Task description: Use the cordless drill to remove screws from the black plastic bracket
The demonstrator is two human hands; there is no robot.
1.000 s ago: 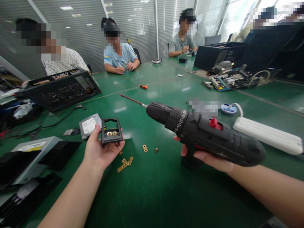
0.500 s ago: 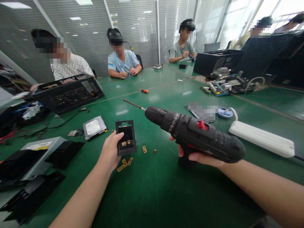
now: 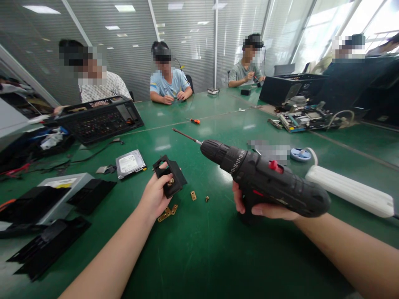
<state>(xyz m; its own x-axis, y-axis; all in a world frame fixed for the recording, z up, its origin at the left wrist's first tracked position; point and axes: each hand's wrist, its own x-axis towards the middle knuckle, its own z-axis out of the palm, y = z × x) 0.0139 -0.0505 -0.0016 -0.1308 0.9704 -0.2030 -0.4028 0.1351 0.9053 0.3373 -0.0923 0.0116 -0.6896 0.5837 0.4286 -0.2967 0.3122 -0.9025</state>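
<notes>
My left hand (image 3: pixel 158 191) is closed on a small black plastic housing (image 3: pixel 178 176), tilted, with an opening in its face. Brass-coloured bits (image 3: pixel 170 182) show inside it near my thumb. In my right hand (image 3: pixel 249 205) is a black cordless drill (image 3: pixel 264 174), gripped by its handle. Its long reddish-brown bit (image 3: pixel 187 136) points up and to the left, apart from the housing. Several small brass plates (image 3: pixel 167 213) lie on the table below my left hand. Another brass plate (image 3: pixel 193 195) and a small screw (image 3: pixel 207 199) lie between my hands.
A hard drive (image 3: pixel 131 163) and black panels (image 3: pixel 52 245) lie at the left. A white power strip (image 3: pixel 349 191) and a blue-white reel (image 3: pixel 300 155) are at the right. Farther back are an orange screwdriver (image 3: pixel 195 121), a circuit board (image 3: pixel 305 118), computer cases (image 3: pixel 102 120) and several people.
My left hand has turned the housing, so it now leans and shows its side. The drill stays in my right hand. The whole view has shifted slightly.
</notes>
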